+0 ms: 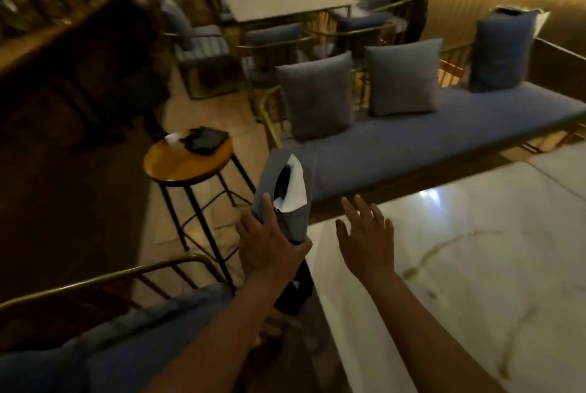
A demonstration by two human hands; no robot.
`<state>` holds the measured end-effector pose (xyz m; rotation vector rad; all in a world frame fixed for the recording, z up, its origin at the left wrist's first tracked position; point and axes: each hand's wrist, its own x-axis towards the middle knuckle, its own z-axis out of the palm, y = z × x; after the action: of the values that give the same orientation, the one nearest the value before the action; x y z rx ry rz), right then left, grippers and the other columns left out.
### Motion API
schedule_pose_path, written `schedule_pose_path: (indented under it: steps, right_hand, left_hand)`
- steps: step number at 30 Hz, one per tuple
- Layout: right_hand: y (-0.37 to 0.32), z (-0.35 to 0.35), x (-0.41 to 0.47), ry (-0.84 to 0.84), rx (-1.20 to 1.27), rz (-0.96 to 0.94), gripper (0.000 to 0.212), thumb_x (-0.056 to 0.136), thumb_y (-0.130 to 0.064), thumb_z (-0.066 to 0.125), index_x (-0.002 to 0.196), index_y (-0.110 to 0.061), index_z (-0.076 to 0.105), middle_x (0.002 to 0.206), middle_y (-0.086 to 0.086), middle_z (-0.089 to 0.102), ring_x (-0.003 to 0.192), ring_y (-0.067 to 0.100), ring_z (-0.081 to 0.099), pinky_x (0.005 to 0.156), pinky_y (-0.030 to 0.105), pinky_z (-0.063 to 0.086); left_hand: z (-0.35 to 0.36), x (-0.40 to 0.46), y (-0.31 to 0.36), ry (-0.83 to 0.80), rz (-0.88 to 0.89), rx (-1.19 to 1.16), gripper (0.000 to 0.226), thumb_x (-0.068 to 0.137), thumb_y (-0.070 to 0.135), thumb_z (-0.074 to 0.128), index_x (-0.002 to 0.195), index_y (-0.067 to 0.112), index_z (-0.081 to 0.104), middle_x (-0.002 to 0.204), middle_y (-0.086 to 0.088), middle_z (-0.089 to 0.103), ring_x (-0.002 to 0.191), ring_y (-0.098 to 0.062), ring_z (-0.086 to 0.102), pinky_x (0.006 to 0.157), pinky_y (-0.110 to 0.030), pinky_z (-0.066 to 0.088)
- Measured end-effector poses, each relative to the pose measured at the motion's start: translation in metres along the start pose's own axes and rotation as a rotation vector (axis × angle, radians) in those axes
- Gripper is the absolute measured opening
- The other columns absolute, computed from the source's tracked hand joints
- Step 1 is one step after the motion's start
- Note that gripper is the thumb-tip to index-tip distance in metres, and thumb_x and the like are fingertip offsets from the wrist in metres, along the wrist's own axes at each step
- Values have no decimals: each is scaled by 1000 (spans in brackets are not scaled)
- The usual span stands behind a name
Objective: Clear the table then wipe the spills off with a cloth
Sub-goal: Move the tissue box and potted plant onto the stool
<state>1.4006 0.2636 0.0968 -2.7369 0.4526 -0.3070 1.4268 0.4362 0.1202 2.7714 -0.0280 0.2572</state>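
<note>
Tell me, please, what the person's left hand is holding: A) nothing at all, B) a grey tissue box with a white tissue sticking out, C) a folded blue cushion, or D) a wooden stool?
B: the left hand grips the grey tissue box by its lower end, beside the marble table, a white tissue poking from its slot.

Dim lounge, warm strip light along your far wall.

Ahead of you a long blue bench (428, 142) carries three grey cushions (317, 97); a round wooden stool (187, 161) stands to its left on the pale floor (196, 113), with another table and chairs (285, 2) beyond.
</note>
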Motion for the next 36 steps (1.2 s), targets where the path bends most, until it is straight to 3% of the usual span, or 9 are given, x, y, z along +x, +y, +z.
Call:
schedule_pose_path:
  steps: [4,8,19,25,30,36]
  right_hand:
    - [-55,29,55,-12,33,-122,50,93,-40,46,140,-23,54,146,8,51,130,37,49,98,55,44]
    - [-105,59,113,-49,53,-198,52,91,-43,42,136,-23,57,139,10,57,123,36,54,94,53,48]
    - [-230,138,218,-247,15,-376,53,101,-47,34,152,-33,30,161,-2,26,146,26,25,115,49,27]
    - [-278,191,298,-333,17,-460,55,101,-48,37,153,-34,27,161,-3,26,146,25,26,113,52,32]
    - [-305,238,366,-396,-16,-540,57,102,-44,41,155,-34,24,163,-1,24,146,27,27,114,46,33]
    - [-332,292,433,-487,-71,-621,58,102,-44,40,156,-34,20,165,0,16,148,29,21,110,47,35]
  left_hand:
    - [-8,47,-51,55,-126,14,118,71,77,64,160,26,6,153,-12,14,135,-37,23,98,-47,45]
    - [-15,106,-91,109,-233,38,118,70,77,64,160,25,10,151,-13,19,131,-37,28,96,-46,46]
    - [-28,229,-176,142,-522,32,117,72,76,67,159,23,9,149,-17,17,129,-37,28,98,-44,43]
    - [-7,312,-204,156,-638,75,117,74,80,63,160,22,8,152,-18,17,130,-37,29,101,-42,41]
    - [21,391,-219,186,-747,85,117,69,78,67,157,22,14,146,-19,25,123,-35,34,96,-41,47]
    - [65,455,-228,167,-896,20,119,69,77,68,158,21,12,151,-21,22,129,-38,31,100,-45,47]
